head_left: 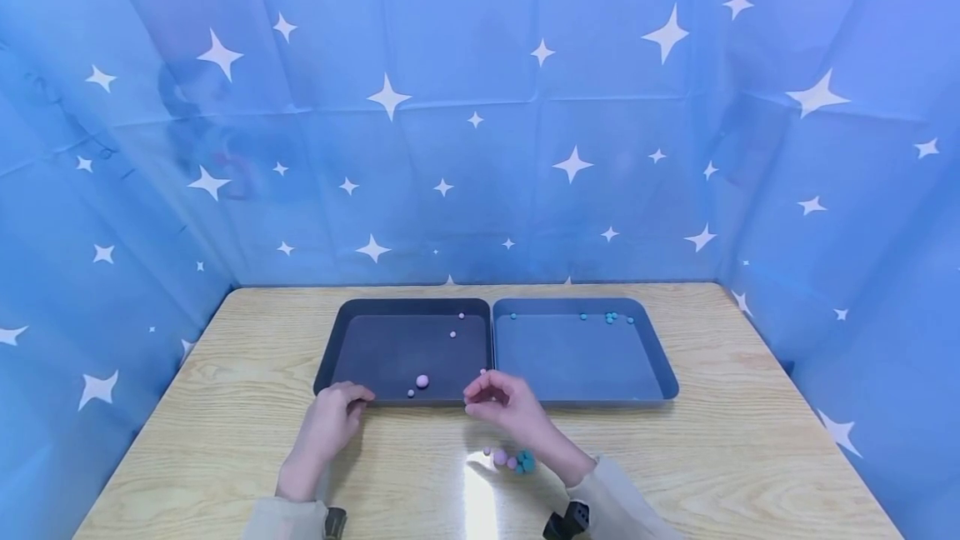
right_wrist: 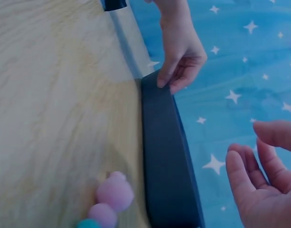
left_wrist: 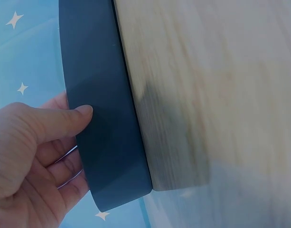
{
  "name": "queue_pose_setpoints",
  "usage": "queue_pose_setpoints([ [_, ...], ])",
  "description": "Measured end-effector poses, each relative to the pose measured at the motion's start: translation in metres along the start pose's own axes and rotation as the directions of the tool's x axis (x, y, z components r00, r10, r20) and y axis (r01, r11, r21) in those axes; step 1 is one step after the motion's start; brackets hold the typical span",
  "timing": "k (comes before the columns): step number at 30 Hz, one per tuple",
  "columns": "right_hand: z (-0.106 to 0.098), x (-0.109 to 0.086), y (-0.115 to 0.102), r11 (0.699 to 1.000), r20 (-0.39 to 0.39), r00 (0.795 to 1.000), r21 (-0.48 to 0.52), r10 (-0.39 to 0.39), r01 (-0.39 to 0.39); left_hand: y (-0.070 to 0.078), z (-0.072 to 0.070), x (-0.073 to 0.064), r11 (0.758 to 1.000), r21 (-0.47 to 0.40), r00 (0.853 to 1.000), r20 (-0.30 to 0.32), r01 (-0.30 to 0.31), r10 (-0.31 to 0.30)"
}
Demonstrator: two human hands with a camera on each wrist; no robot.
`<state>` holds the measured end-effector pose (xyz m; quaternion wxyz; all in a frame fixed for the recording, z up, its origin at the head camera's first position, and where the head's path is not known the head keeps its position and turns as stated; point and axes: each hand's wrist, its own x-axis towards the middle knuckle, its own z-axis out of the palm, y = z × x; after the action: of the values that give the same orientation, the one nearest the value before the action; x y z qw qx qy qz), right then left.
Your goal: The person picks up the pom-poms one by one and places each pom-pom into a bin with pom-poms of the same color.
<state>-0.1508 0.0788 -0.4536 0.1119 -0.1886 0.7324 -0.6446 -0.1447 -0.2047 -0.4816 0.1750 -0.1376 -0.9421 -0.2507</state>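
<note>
My left hand (head_left: 330, 419) holds the near wall of the black tray (head_left: 405, 348) at its left corner. In the left wrist view the thumb lies on the outer face of that wall and the other fingers go behind it. Over the near right corner of the same tray is my right hand (head_left: 506, 402), fingers loosely bent and apart from the thumb. The right wrist view shows nothing between them. Inside the black tray lie a larger pink ball (head_left: 422, 382) and several small pale pink balls (head_left: 453, 334).
A blue tray (head_left: 577, 357) stands against the black one's right side, with several small teal balls (head_left: 611, 317) mostly along its far side. On the wooden table in front, pink balls (head_left: 500, 457) touch a cluster of teal balls (head_left: 525, 462). A starry blue curtain (head_left: 480, 148) hangs behind.
</note>
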Motion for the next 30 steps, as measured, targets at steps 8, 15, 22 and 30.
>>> queue_pose_setpoints([
  [8,-0.004,-0.013,0.009,0.999,0.018,0.999,-0.039,0.027,-0.027,0.000,0.000,0.000,1.000,-0.002,1.000,-0.009,-0.004,0.004],
  [15,-0.007,-0.022,0.017,0.994,0.031,0.995,-0.066,0.094,-0.092,-0.002,0.001,-0.001,1.000,0.005,1.000,-0.018,-0.009,0.009],
  [22,-0.010,-0.027,0.027,0.991,0.046,0.996,-0.116,0.075,-0.069,-0.003,0.002,-0.001,1.000,0.001,1.000,-0.003,0.015,-0.015],
  [30,-0.012,-0.030,0.032,0.986,0.042,0.994,-0.138,0.105,-0.099,-0.003,0.002,-0.001,1.000,0.001,1.000,-0.005,0.009,-0.009],
])
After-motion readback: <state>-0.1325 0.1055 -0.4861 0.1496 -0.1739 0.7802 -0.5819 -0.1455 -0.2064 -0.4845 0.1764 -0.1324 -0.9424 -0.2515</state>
